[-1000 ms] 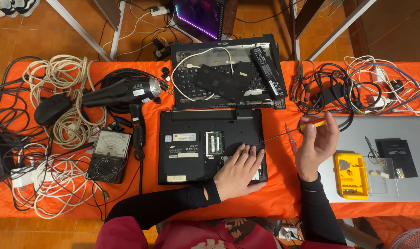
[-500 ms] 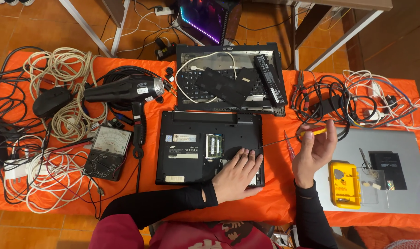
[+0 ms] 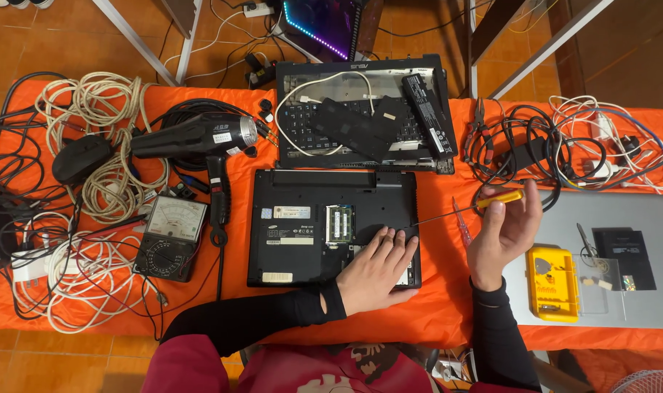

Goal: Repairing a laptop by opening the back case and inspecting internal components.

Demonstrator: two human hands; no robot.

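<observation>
A black laptop (image 3: 309, 218) lies upside down on the orange table (image 3: 448, 306), with a memory cover open in its underside. My left hand (image 3: 375, 268) rests flat on its lower right corner, fingers spread. My right hand (image 3: 502, 231) holds a yellow-handled screwdriver (image 3: 495, 199), whose thin shaft reaches left to the laptop's right edge near my left fingertips. A red-handled screwdriver (image 3: 462, 224) lies on the cloth just left of my right hand.
Behind the laptop lies a second, opened laptop base (image 3: 364, 120) with loose parts on it. A black heat gun (image 3: 197, 138), an analog meter (image 3: 170, 236) and coiled cables (image 3: 98, 153) lie at left. A silver laptop (image 3: 637, 291) with a yellow bit case (image 3: 552, 282) sits at right.
The view has shifted slightly. My right hand has kept the screwdriver, with its tip now at the laptop's right edge. My left hand has stayed on the laptop.
</observation>
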